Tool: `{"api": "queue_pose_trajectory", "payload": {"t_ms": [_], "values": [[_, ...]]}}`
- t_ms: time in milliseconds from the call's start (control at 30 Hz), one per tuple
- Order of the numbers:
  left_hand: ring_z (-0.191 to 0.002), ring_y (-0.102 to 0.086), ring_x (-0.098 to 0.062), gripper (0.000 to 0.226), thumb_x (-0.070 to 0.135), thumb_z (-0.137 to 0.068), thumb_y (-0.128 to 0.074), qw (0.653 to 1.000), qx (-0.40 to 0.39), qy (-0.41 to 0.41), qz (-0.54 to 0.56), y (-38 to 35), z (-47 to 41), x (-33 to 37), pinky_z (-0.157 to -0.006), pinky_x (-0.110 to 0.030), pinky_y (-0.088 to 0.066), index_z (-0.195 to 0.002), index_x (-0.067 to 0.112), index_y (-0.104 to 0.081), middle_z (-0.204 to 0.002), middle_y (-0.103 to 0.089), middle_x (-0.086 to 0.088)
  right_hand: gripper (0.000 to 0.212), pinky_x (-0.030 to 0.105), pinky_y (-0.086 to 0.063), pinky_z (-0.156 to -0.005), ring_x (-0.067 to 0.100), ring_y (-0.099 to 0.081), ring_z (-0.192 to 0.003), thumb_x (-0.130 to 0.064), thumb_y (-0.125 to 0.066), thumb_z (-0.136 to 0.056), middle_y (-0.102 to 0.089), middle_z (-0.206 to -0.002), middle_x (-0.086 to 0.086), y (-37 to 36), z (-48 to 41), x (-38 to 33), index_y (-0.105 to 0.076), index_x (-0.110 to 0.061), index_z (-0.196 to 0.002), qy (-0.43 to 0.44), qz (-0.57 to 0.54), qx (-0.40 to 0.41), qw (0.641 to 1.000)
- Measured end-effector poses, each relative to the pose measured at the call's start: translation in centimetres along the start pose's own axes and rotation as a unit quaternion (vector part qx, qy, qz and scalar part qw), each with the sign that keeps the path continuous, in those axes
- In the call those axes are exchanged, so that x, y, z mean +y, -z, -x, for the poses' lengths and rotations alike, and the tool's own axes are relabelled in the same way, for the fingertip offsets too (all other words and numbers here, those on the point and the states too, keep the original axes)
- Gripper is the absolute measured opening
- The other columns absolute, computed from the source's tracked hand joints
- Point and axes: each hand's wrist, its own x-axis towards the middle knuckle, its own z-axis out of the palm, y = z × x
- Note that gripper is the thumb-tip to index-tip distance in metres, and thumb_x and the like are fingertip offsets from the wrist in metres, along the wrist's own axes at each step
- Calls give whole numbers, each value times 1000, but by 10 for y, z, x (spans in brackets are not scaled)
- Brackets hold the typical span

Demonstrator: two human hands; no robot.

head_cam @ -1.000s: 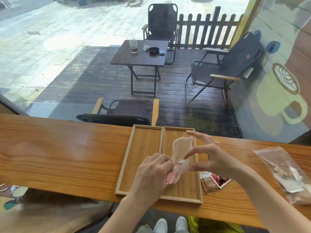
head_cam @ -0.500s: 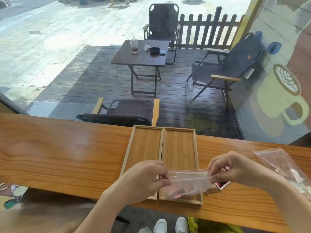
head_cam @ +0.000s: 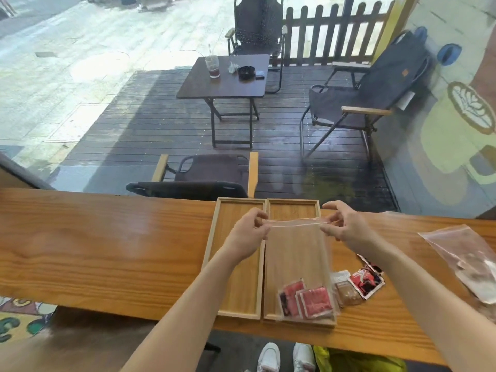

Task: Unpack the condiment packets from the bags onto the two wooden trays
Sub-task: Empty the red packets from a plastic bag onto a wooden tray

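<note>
Both hands, left hand (head_cam: 248, 232) and right hand (head_cam: 342, 226), pinch the clear bag (head_cam: 295, 264) top; red packets (head_cam: 308, 300) could spill past the right tray (head_cam: 292, 204) near edge if tipped carelessly

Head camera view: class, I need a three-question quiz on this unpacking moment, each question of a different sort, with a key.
1. True or false: both hands, left hand and right hand, pinch the top edge of the clear bag.
2. Where do the red packets lie?
A. On the left tray
B. At the bottom of the held bag
C. In the second bag
3. Fill in: beside the right tray, loose packets lie on the ____.

Key
1. True.
2. B. The left tray holds no packets; the second bag lies apart, on the right.
3. Counter.
</note>
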Motion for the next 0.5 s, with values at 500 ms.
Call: {"api": "queue_pose_trajectory", "payload": {"t_ms": [500], "values": [[-134, -27, -10, 63, 39, -90, -50, 981, -15, -1, -192, -82, 83, -69, -111, -29, -21, -143, 21, -22, -146, -34, 6, 62, 28, -34, -104, 10, -41, -114, -24, -69, -79, -45, -124, -2, -69, 84, 77, -40, -16, -134, -100, 66, -60, 991]]}}
